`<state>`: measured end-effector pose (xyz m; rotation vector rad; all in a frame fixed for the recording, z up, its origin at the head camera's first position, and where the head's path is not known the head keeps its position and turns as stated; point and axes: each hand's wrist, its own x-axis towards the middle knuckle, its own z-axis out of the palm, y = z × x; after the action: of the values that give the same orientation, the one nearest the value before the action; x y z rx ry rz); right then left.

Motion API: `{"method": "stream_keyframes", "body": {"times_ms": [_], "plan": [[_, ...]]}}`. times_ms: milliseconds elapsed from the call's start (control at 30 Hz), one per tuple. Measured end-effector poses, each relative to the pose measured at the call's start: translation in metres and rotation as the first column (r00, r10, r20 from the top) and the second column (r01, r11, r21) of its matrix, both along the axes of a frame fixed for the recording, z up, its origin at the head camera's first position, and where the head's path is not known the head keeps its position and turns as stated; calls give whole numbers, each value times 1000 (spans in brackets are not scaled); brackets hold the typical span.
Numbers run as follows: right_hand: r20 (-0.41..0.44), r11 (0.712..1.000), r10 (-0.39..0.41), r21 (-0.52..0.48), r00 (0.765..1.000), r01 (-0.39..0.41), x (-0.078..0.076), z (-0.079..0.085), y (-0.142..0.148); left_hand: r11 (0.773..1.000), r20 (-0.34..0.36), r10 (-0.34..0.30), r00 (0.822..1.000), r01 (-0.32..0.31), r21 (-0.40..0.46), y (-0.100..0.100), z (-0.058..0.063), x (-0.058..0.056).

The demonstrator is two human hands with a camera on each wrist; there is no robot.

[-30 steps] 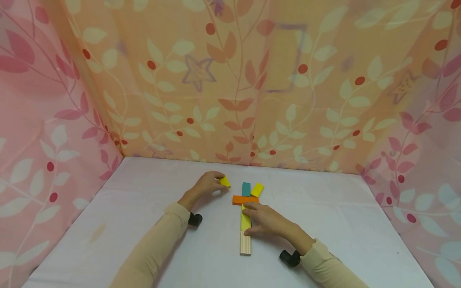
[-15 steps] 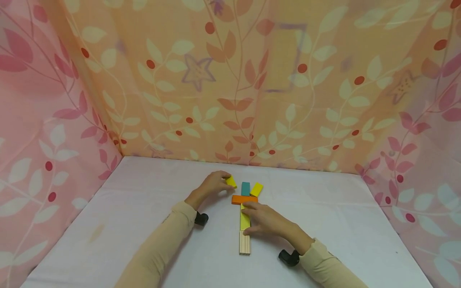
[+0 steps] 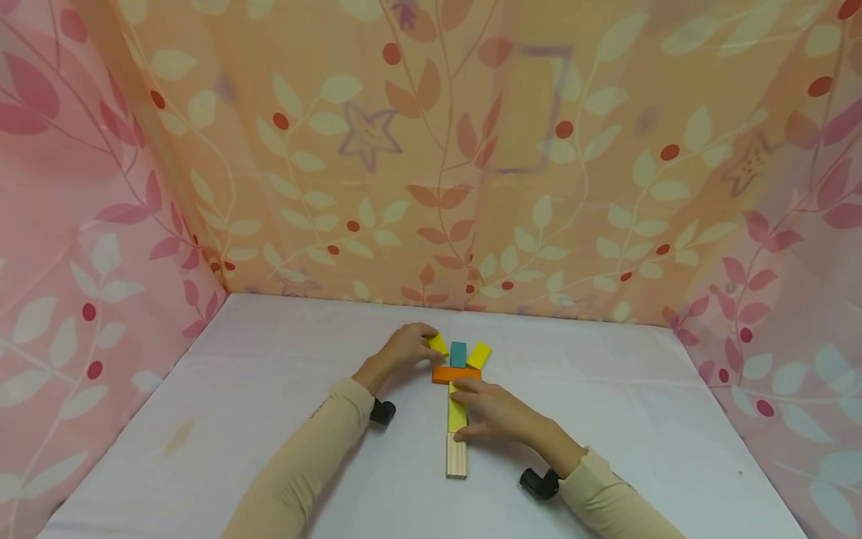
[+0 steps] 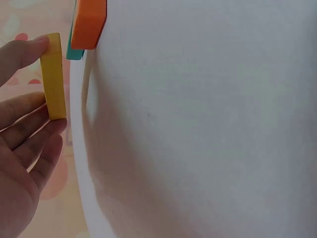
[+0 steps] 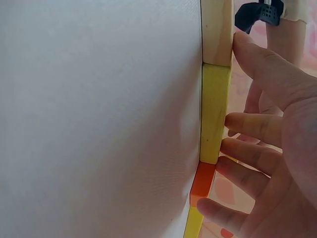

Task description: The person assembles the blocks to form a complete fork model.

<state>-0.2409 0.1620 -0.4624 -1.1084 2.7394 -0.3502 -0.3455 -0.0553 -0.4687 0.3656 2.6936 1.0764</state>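
My left hand [image 3: 402,349] pinches a small yellow wooden block [image 4: 53,82] between thumb and fingertips, just left of the teal block [image 3: 459,355] and near the orange block [image 3: 455,375]. The orange block lies crosswise. Beyond it are the teal block and another small yellow block [image 3: 479,356], tilted to the right. Toward me, a long yellow block [image 5: 215,114] and a plain wood block [image 3: 456,458] lie end to end in line. My right hand [image 3: 501,414] rests its spread fingertips on the long yellow and orange blocks, its thumb at the plain one.
A white cloth covers the table [image 3: 606,419]. Patterned curtains [image 3: 431,187] stand along the back and both sides. A black wrist camera [image 3: 539,483] sits below the right wrist, and another [image 3: 382,412] below the left.
My left hand has moved right with the small yellow block, closer to the teal and orange blocks. The right hand stays in place on the row.
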Motion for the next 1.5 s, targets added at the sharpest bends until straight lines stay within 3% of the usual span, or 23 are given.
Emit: {"method": "stream_keyframes", "body": {"times_ms": [433, 633, 1133, 1500], "plan": [[-38, 1000, 28, 0, 999, -28, 0, 1, -1, 995, -14, 3, 1000, -5, -100, 7, -2, 3], [-59, 999, 44, -10, 997, -45, -1, 2, -1, 994, -9, -2, 1000, 1, -108, 8, -1, 3], [-8, 999, 10, -30, 1000, -11, 1, -2, 0, 982, -32, -19, 999, 13, -191, 13, -3, 6], [8, 999, -1, -34, 1000, 1, 0, -3, 1, 982, -40, -34, 999, 26, -189, 12, -5, 6]]}}
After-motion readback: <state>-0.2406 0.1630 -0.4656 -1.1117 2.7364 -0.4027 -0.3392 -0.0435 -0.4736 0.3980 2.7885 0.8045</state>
